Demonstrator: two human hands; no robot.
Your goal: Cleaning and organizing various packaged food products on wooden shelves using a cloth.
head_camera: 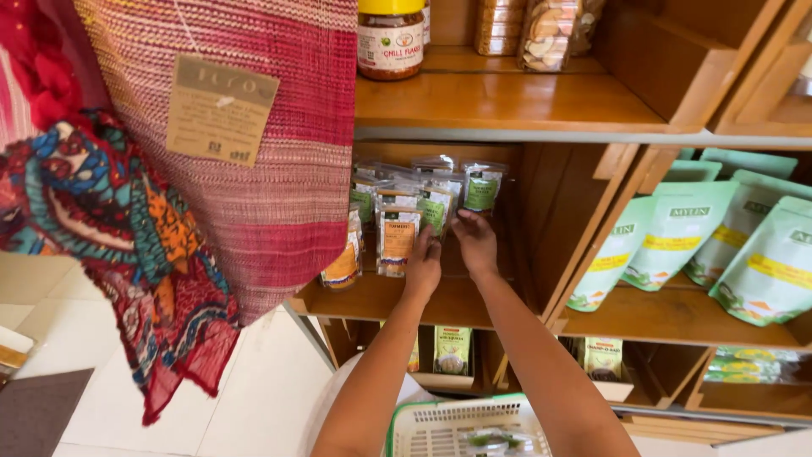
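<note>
Both my arms reach into a wooden shelf compartment [440,303] filled with small clear spice pouches. My left hand [423,264] rests against an orange-labelled pouch [397,241] standing at the front. My right hand [475,241] is just right of a green-labelled pouch [436,210], fingers bent toward the row. Another green-labelled pouch [482,188] stands behind it. Whether either hand actually grips a pouch is hidden by the hands themselves.
A red woven cloth with a brown tag [222,110] and a patterned scarf [127,254] hang at left. A jar [390,38] stands on the shelf above. Pale green pouches [677,241] fill the right compartment. A white-and-green basket [465,427] sits below my arms.
</note>
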